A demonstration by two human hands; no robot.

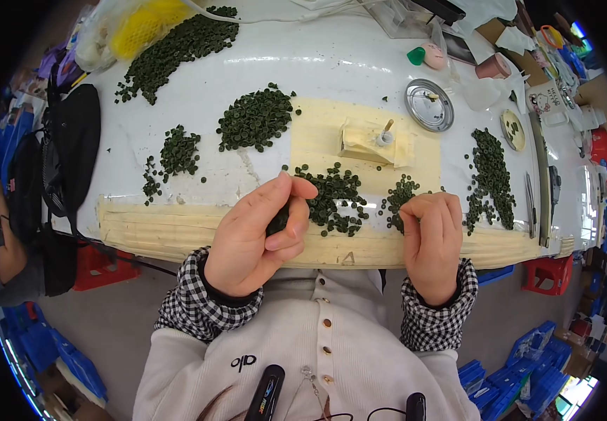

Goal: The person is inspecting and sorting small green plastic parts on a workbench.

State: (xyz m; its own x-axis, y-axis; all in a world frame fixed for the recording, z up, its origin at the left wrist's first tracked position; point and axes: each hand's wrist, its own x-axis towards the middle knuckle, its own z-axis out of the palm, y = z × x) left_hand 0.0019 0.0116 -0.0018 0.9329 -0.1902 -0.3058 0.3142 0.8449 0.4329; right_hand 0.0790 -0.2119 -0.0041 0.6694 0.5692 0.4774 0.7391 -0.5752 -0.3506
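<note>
My left hand is half curled, with thumb and forefinger tips brought together. Small dark green round pieces show in the hollow of its fingers, and one more dark green piece is at its thumb tip. My right hand is closed in a pinch, fingertips down at the edge of a small heap of the same pieces; what it pinches is hidden. Between the hands lies a looser heap of these button-like pieces. Beyond them a tape-wrapped block stands with a short upright peg.
More green heaps lie at the centre left, left, far left and right. A round metal lid and a small yellowish dish are at the right, near tweezers. A black bag hangs at the left edge.
</note>
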